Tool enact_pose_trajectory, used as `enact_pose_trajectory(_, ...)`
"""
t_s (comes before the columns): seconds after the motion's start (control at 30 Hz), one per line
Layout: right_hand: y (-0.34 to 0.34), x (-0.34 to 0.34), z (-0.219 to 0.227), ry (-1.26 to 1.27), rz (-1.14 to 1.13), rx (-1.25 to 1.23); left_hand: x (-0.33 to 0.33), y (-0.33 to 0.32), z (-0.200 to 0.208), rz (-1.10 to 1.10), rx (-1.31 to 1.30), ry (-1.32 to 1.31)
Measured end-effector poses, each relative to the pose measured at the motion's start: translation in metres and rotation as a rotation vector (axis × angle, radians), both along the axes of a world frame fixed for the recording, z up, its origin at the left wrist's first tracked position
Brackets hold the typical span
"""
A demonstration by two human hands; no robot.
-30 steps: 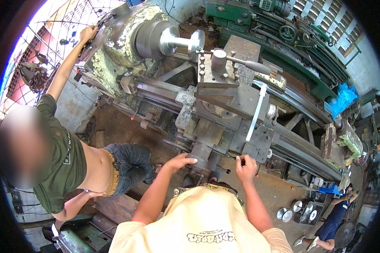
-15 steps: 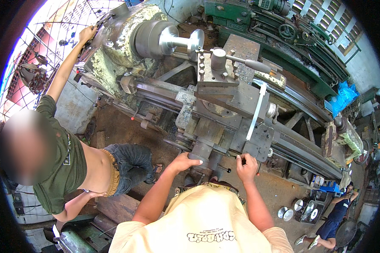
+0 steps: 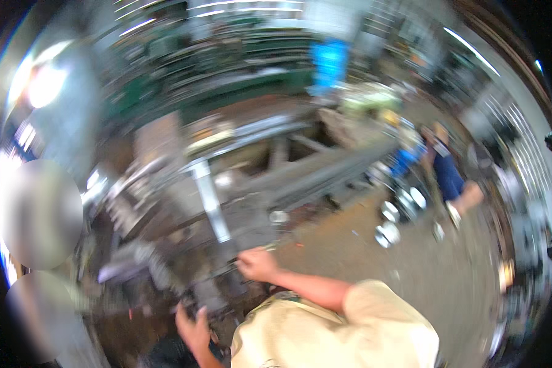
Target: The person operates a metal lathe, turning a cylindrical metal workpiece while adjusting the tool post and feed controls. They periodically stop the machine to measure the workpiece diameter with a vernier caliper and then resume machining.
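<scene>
Motion smears the whole view. My right hand (image 3: 256,264) is closed at the near edge of the lathe carriage (image 3: 251,214); what its fingers hold, if anything, is hidden. Lower and to the left, my left hand (image 3: 193,330) has its thumb and fingers apart with nothing in them, beside the front of the lathe. A long silver caliper (image 3: 211,199) lies across the carriage, one end close to my right hand. To its left is the tool post (image 3: 132,199), badly blurred.
The lathe bed (image 3: 331,175) runs off to the upper right. A green machine (image 3: 239,86) and a blue bag (image 3: 329,61) stand behind it. Several shiny metal discs (image 3: 387,234) are on the floor at right, near a person in dark blue (image 3: 449,172).
My view has swung to the right, so the lathe and caliper sit further left. My left hand has come off the carriage front and spread its fingers. My right hand stays closed near the edge.
</scene>
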State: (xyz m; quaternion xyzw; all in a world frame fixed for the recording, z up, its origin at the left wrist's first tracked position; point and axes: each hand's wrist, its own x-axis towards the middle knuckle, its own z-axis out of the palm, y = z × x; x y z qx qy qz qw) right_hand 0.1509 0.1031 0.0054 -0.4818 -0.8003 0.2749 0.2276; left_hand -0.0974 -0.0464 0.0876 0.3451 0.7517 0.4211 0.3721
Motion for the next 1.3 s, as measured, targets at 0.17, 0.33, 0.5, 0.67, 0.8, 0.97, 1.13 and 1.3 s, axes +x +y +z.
enact_pose_trajectory(0.17,0.008,-0.001,0.005,0.168,-0.065,0.236,0.012,0.004,0.08,0.038,0.471,0.028)
enact_pose_trajectory(0.33,0.016,0.0,-0.009,0.136,-0.079,0.227,0.021,0.003,0.169,-0.205,1.022,0.032)
enact_pose_trajectory(0.5,0.013,-0.003,-0.003,0.198,-0.115,0.124,0.039,-0.01,0.25,-0.515,1.243,-0.091)
enact_pose_trajectory(0.67,0.016,-0.002,-0.005,0.214,-0.113,0.141,0.044,-0.004,0.271,-0.695,1.359,-0.152)
enact_pose_trajectory(0.8,0.017,-0.002,-0.008,0.206,-0.113,0.158,0.049,-0.005,0.273,-0.674,1.366,-0.154)
enact_pose_trajectory(0.97,0.017,-0.001,-0.003,0.222,-0.102,0.113,0.056,-0.001,0.242,-0.431,0.954,0.175)
enact_pose_trajectory(1.13,0.017,0.0,0.0,0.225,-0.113,0.077,0.017,0.035,0.113,-0.21,0.341,0.237)
enact_pose_trajectory(1.3,0.018,-0.003,-0.002,0.238,-0.113,0.109,-0.034,0.025,-0.032,-0.32,-0.413,0.228)
